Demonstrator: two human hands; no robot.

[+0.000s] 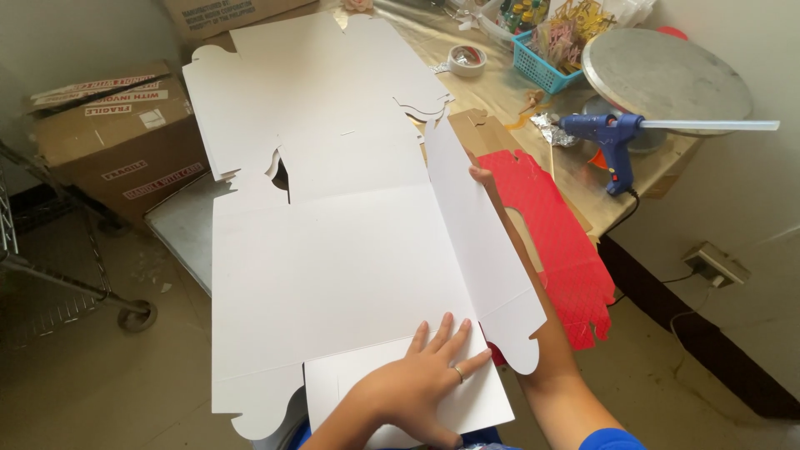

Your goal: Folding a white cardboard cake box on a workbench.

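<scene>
A large flat white cardboard box blank (333,250) with cut flaps lies spread over my lap and the table edge. My left hand (421,379) presses flat, fingers spread, on its near bottom flap. My right hand (481,177) reaches under the right side flap and lifts it, only fingertips showing at its far edge; the forearm runs behind the flap. A second white blank (308,83) lies beneath, further back.
A red patterned cardboard blank (562,242) lies to the right. On the table stand a blue glue gun (612,137), a round metal tray (667,75), a blue basket (542,62) and a tape roll (467,58). Brown boxes (117,137) and a wire cart (50,267) sit left.
</scene>
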